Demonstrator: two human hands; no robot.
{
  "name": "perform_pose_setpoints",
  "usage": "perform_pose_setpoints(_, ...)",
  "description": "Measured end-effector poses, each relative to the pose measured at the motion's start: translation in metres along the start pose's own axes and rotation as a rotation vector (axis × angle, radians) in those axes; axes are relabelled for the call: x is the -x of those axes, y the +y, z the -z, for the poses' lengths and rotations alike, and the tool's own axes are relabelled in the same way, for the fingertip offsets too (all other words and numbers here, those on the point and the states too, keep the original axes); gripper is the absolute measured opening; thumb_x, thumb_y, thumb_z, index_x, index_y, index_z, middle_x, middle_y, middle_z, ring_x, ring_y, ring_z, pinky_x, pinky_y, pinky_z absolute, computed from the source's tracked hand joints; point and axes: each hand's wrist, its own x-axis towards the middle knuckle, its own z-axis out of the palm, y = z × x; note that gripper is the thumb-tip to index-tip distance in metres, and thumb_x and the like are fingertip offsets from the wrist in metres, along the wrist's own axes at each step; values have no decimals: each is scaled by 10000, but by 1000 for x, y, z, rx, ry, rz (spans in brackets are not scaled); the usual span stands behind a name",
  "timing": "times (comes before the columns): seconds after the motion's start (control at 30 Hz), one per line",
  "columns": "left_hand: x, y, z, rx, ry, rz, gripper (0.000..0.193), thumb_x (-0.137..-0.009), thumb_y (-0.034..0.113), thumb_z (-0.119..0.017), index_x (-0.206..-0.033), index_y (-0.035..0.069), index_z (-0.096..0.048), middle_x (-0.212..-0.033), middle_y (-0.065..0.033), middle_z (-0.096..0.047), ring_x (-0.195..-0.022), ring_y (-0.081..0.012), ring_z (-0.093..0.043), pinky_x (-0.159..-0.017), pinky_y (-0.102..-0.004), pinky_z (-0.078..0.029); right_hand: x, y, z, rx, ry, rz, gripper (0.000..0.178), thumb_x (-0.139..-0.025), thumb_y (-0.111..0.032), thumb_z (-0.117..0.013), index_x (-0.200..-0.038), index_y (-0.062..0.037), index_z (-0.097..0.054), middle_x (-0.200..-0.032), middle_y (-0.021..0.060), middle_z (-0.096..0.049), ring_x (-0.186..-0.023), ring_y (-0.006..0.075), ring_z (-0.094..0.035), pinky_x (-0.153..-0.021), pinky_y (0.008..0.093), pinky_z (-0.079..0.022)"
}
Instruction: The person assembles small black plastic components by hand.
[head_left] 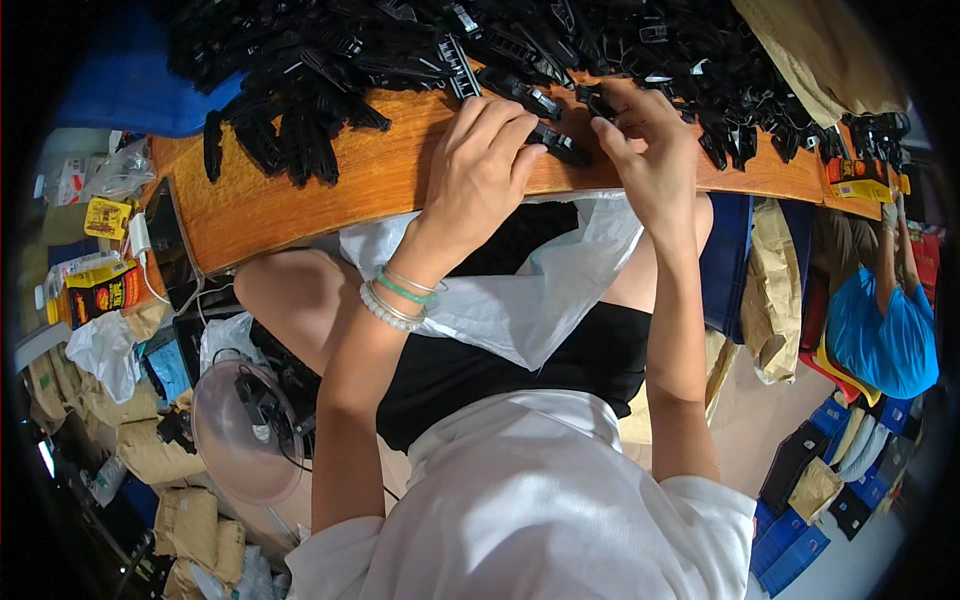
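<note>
My left hand [480, 155] is at the wooden table's near side, its fingers bent and closed on a narrow black plastic piece [560, 145] that pokes out past the fingertips. To its right, my right hand [655, 150] pinches another small black plastic piece [594, 98] between thumb and fingers; the fingers partly cover it. Just beyond the left hand lie a similar black piece with a shiny end [532, 97] and a ribbed strip [459, 68]. A large heap of like black pieces [300, 60] spreads across the far side of the table. Their exact kind is unclear.
The wooden table [240, 210] curves in front of me, and a white plastic sheet [510, 315] covers part of my lap. A clear round tub [245, 430] stands at the left, near brown sacks [155, 450]. Another person in a blue shirt [885, 335] is at the right.
</note>
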Motion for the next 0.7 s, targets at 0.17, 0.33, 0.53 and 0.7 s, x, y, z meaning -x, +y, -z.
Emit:
perform_pose_setpoints(0.17,-2,0,2,27,25,-15,214,-734,-7,-719,-939,-34,-662,-944,-110,-631,-875,-284,-588,-765,-368,-498,16,11,1,-49,66,90,243,-795,-14,-691,-1029,36,-652,-873,114,-615,-750,199,-638,-680,341,-497)
perform_pose_setpoints(0.33,-2,-1,2,39,32,-9,189,-739,-31,-704,-924,-43,-667,-929,-116,-635,-867,-283,-589,-761,-365,-500,41,-8,9,211,83,-66,228,-760,-10,-737,-978,25,-679,-829,98,-648,-707,165,-605,-657,286,-470)
perform_pose_setpoints(0.53,-3,-1,4,31,28,-2,167,-753,-74,-657,-918,-52,-671,-882,-117,-633,-851,-283,-588,-738,-369,-499,53,-1,2,-24,92,-66,194,-739,22,-747,-926,42,-703,-814,93,-636,-720,160,-584,-679,266,-468)
perform_pose_setpoints(0.7,-7,2,8,62,-19,-44,204,-755,-85,-634,-946,-40,-689,-865,-118,-626,-807,-280,-581,-708,-357,-490,41,-5,-13,36,88,27,202,-721,24,-746,-914,57,-699,-878,99,-605,-789,196,-585,-711,297,-471)
